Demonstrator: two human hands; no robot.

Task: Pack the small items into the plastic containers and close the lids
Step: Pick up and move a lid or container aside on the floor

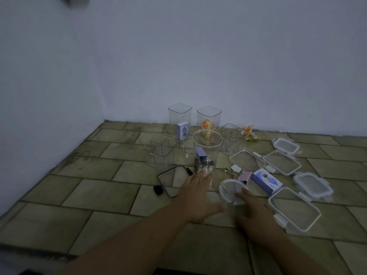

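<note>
Tall round clear plastic container [207,153] on tiled floor [95,187]: left hand [195,193] straight-fingered against its base, grasping nothing. Round white-rimmed lid [231,190]: right hand [256,213] upon it, grip blurred, cannot tell.

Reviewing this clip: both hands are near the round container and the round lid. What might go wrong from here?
1. The left hand only touches the base of the tall round container with straight fingers; a push could tip it into the square containers behind.
2. The right hand rests on the round lid, close beside the pink binder clip; dragging the lid may knock the clip away.
</note>
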